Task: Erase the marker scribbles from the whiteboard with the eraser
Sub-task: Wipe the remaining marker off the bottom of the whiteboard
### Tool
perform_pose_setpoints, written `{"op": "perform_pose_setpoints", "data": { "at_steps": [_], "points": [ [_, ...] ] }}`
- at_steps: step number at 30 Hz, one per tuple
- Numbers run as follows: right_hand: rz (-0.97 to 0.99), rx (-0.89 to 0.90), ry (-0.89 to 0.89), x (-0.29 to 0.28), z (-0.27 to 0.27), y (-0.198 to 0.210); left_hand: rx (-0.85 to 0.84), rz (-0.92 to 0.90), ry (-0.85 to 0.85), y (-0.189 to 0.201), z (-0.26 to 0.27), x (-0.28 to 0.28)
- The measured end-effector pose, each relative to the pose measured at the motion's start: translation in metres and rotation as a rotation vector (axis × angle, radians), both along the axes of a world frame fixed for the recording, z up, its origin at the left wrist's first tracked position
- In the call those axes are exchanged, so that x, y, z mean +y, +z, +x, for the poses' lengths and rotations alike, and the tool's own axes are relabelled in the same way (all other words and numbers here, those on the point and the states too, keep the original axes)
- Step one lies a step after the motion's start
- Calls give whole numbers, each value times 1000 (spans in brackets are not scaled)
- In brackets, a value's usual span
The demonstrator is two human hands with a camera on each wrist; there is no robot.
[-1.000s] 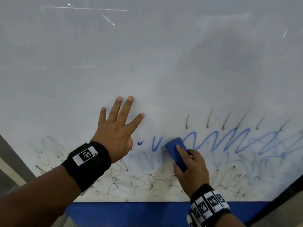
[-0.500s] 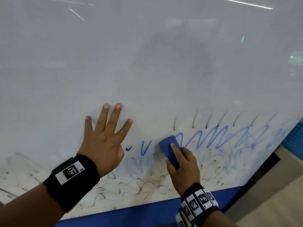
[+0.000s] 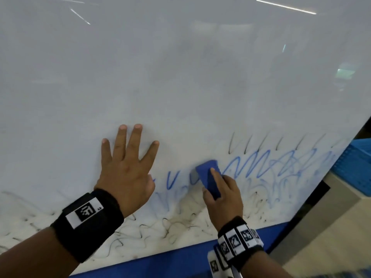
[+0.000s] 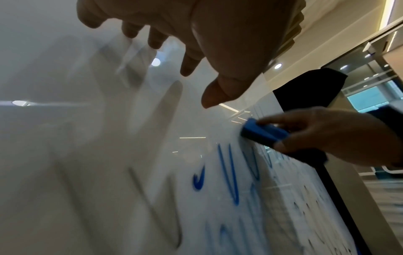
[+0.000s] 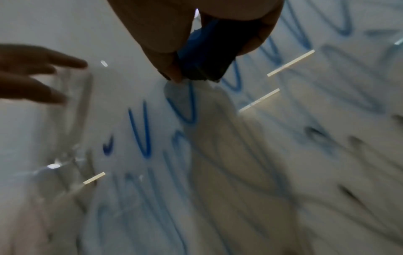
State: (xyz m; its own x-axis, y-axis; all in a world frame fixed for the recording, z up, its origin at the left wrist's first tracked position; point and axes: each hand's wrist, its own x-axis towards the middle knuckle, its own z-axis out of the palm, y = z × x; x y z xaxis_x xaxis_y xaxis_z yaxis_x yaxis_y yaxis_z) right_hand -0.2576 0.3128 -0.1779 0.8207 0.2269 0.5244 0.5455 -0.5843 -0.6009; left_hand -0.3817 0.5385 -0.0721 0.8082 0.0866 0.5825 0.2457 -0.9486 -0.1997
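Observation:
A large whiteboard (image 3: 180, 77) fills the head view. Blue scribbles (image 3: 261, 165) and thin black scribbles (image 3: 160, 229) cover its lower part. My right hand (image 3: 222, 195) grips a blue eraser (image 3: 208, 177) and holds it against the board at the left end of the bold blue zigzag. The eraser (image 4: 263, 133) also shows in the left wrist view, and the eraser (image 5: 207, 50) sits between thumb and fingers in the right wrist view. My left hand (image 3: 128, 167) lies flat on the board with fingers spread, left of the eraser.
A blue band (image 3: 160, 261) runs along the board's lower edge. A blue crate (image 3: 355, 165) stands past the board's right edge, with a pale floor (image 3: 331, 237) below it. The upper board (image 3: 140, 47) bears only faint smears and light reflections.
The camera view has swung so the board's right edge and the crate show. Both hands keep nearly the same places on the board; the eraser stays at the zigzag's left end.

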Motion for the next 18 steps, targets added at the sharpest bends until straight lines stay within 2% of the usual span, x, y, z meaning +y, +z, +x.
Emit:
{"op": "perform_pose_setpoints", "data": {
  "at_steps": [4,6,9,11,13,15,18],
  "points": [
    [197,-155,17,17,24,64,-46,50,-48,18,22,-20],
    [222,-161,29,13,33,73,-56,91,-94,27,38,-32],
    [37,-187,59,-12,36,34,-37,115,-109,33,57,-50],
    [-128,-89,95,-34,29,-9,-30,96,-74,32,63,-58],
    [-143,26,95,-45,25,-24,-22,83,-43,30,65,-62],
    [-8,-8,55,-39,35,2,-18,73,-29,29,66,-63],
    [174,-158,80,-22,54,73,-17,36,-23,29,66,-66]
  ]
}}
